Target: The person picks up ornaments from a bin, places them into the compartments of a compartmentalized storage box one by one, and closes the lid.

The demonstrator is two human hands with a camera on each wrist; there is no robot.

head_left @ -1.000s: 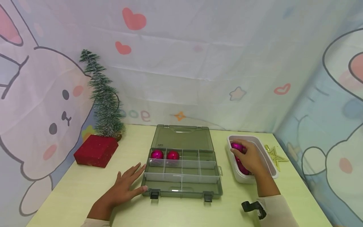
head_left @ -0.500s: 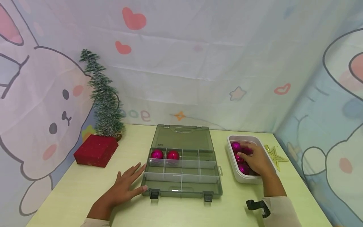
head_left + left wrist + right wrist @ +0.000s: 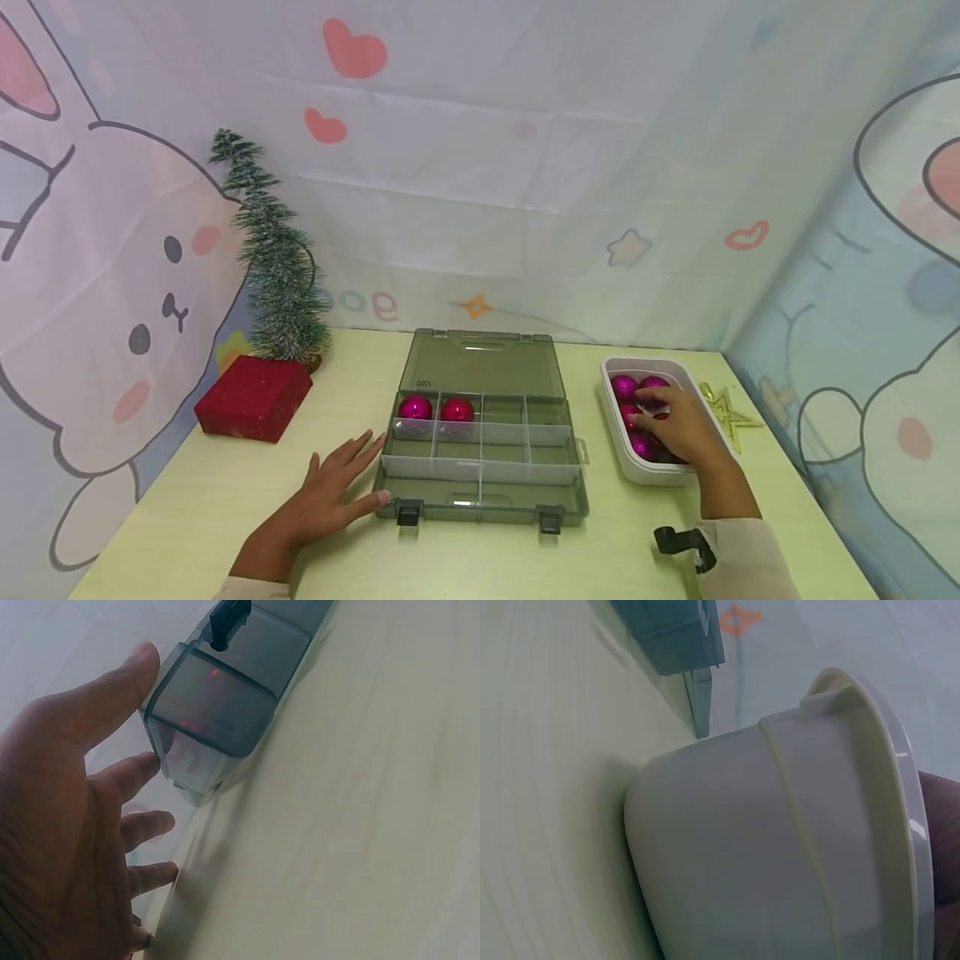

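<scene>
My left hand (image 3: 333, 492) lies with spread fingers against the left side of a green see-through divided box (image 3: 480, 517). In the left wrist view its thumb and index fingertip touch the box wall (image 3: 217, 697). Two baubles sit in the back-row compartments: a magenta one (image 3: 415, 407) at far left and a red one (image 3: 457, 410) beside it. My right hand (image 3: 686, 429) reaches into a white tub (image 3: 609, 417), fingers bent among several baubles, including a purple one (image 3: 623, 387) and a red one (image 3: 628, 415) by the thumb. I cannot tell whether it grips one.
A gold star (image 3: 727, 412) lies right of the tub. At the back left stand a small frosted Christmas tree (image 3: 277, 267) and a red box (image 3: 255, 398). The divided box's lid (image 3: 483, 360) lies folded back toward the printed backdrop (image 3: 540, 208).
My right hand has let go of a purple bauble at the tub's back left and moved right and toward me, uncovering more baubles. The left hand has stayed still.
</scene>
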